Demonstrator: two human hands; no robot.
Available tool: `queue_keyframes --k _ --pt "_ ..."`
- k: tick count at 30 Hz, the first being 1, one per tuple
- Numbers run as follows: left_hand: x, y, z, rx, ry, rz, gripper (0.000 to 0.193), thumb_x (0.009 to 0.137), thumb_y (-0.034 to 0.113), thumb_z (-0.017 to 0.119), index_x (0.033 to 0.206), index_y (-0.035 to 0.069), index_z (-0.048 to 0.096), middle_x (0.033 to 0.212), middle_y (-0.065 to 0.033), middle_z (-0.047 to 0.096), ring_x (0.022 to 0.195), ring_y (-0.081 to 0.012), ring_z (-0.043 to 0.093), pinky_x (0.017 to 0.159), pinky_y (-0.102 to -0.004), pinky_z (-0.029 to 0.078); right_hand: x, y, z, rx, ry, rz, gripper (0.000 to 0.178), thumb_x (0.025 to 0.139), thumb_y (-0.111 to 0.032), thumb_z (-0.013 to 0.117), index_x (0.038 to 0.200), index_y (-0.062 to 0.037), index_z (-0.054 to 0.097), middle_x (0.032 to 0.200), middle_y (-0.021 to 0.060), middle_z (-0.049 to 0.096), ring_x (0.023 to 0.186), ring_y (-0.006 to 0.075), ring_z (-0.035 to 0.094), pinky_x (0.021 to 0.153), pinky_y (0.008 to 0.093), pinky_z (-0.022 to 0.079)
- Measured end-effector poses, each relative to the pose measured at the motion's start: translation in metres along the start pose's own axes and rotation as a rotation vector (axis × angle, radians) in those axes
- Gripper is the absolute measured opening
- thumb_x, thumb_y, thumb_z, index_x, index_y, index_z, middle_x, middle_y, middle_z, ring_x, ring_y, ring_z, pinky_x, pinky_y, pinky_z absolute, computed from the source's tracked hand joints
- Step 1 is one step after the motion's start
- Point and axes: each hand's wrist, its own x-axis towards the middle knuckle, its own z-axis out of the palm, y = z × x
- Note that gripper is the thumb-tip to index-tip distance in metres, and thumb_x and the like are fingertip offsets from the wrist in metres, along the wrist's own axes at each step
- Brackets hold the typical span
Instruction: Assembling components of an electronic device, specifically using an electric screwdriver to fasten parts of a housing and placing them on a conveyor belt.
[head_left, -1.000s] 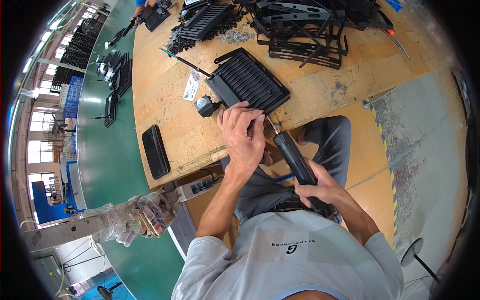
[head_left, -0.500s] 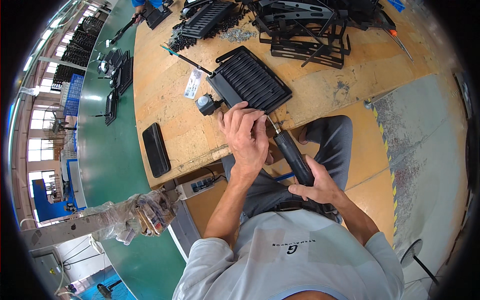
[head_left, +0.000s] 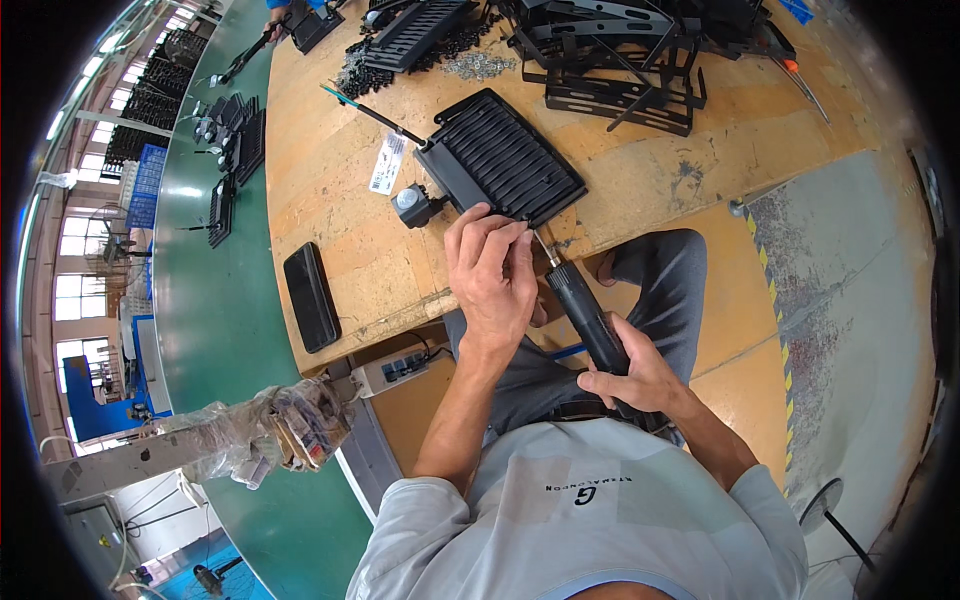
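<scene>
A black floodlight [head_left: 510, 160] with a ribbed back lies on the wooden table near its front edge. A small motion sensor [head_left: 411, 204] juts from its left side, and a cable [head_left: 370, 115] runs out of its upper left corner. My right hand [head_left: 640, 375] is wrapped round a black electric screwdriver [head_left: 590, 318], its bit pointing up and left at the floodlight's near corner. My left hand [head_left: 492, 265] is closed there, fingertips pinched together beside the bit's tip; what they pinch is too small and hidden to name. A white label [head_left: 387, 163] shows beside the cable.
A phone [head_left: 312, 298] lies at the table's left edge. Black metal brackets [head_left: 620, 90] are heaped at the back, beside piles of small screws [head_left: 478, 67]. A screwdriver with an orange part [head_left: 792, 67] lies back right. More floodlights [head_left: 245, 145] rest on the green surface [head_left: 205, 330] to the left.
Hardly anything differs. Both hands and the electric screwdriver stay at the floodlight's near corner, with only a slight shift of the view.
</scene>
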Motion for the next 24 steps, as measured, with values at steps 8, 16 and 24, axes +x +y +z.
queue_keyframes --k 8,16,24 --pt "0.006 0.004 -0.004 0.058 -0.065 0.007 0.013 0.078 -0.001 0.079 0.090 0.003 0.073 0.093 -0.0091 0.069 0.108 -0.0322 0.064 0.093 -0.0426 0.050 -0.002 0.000 0.004 0.061 -0.006 0.011 0.055 0.088 -0.022 0.082 0.124 -0.0006 0.046 0.076 0.0005 0.052 0.052 0.0087 0.056 0.046 0.0256 0.045" --pt "0.006 -0.005 -0.013 0.009 -0.100 0.042 0.020 0.079 -0.002 0.078 0.099 0.002 0.073 0.103 -0.0128 0.069 0.105 -0.0330 0.064 0.092 -0.0425 0.051 -0.002 -0.003 0.003 0.032 -0.011 0.013 0.054 0.089 -0.020 0.081 0.126 -0.0008 0.046 0.079 0.0013 0.052 0.052 0.0093 0.056 0.046 0.0257 0.046" --pt "0.016 -0.019 -0.030 0.083 -0.340 0.146 0.030 0.084 -0.002 0.070 0.114 0.003 0.073 0.137 -0.0148 0.060 0.124 -0.0396 0.056 0.105 -0.0491 0.045 -0.002 -0.008 0.003 0.042 -0.026 0.022 0.067 0.089 -0.018 0.080 0.140 0.0009 0.042 0.086 0.0043 0.055 0.053 0.0094 0.056 0.047 0.0252 0.048"
